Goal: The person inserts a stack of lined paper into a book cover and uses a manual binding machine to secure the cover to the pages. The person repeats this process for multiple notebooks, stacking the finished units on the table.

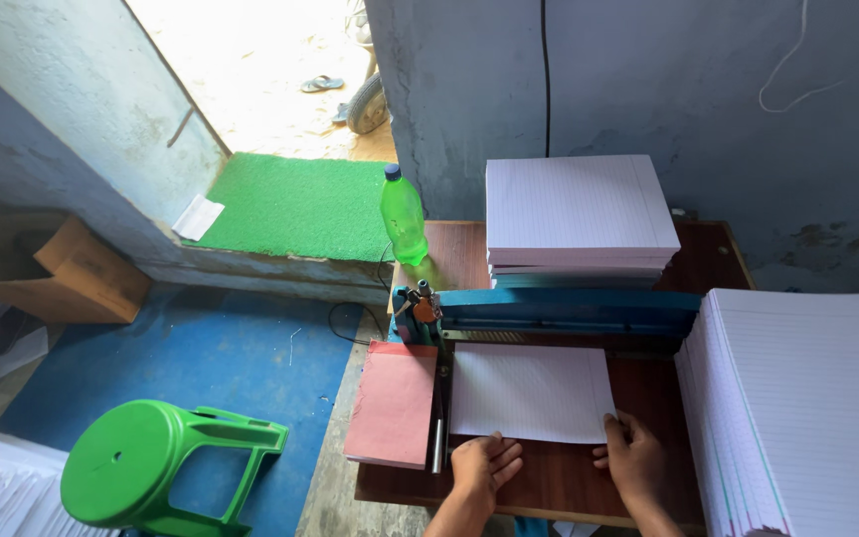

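So both hands are down at the near edge of a thin stack of white ruled paper sheets lying flat on the dark brown wooden table, with its far edge tucked up against or under the blue metal paper-cutter bar; can't tell which from here. The left hand rests open, fingers spread flat just at the near-left corner of the sheets, and the right hand sits at the near-right corner with fingers curled onto the edge, more pressing than pinching as far as I can see. My take: a stack like that is light but floppy, and loose sheets slide over each other easily, so holding it flat at both near corners looks like the sensible grip to keep the edges squared. Just left of the sheets there's a pink pad of paper, and a green plastic bottle stands behind the cutter beside a tall pile of ruled paper. Another big ruled stack sits to the right, and a tipped green plastic stool lies on the blue floor.
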Demonstrator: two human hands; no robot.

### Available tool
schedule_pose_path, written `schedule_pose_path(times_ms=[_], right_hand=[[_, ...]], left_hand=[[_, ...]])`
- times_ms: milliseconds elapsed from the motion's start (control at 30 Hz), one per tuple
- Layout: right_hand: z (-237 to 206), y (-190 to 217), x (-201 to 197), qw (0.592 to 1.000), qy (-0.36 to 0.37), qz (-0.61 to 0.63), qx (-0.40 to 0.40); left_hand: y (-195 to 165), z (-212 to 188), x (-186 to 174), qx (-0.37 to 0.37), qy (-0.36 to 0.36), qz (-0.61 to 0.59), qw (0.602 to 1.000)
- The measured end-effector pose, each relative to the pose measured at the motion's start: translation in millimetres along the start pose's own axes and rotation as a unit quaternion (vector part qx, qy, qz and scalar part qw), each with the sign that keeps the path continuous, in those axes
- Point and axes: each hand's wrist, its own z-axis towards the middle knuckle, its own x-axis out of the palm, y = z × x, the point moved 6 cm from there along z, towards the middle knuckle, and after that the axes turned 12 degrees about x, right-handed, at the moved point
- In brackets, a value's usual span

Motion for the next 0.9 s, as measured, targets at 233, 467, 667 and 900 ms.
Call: schedule_pose_path(times_ms=[233,467,667,900], right_hand=[[-4.6,3.0,-0.5,0.999,-0.028,0.031,-0.010],[-5.9,3.4,-2.0,0.999,-0.014,0.050,-0.007],[-6.8,4.3,-2.5,0.999,-0.013,0.044,-0.005],[-0.7,1.4,-1.5,1.000,-0.021,0.020,-0.010]], left_hand=[[-0.4,-2.4,-1.2,0.004,0.004,0.018,1.000],[-0.8,-2.2,-0.8,0.010,0.009,0.026,1.000],[0.9,-1.6,-1.6,0.010,0.014,0.024,1.000],[3.7,1.1,-3.5,0.005,0.011,0.027,1.000]])
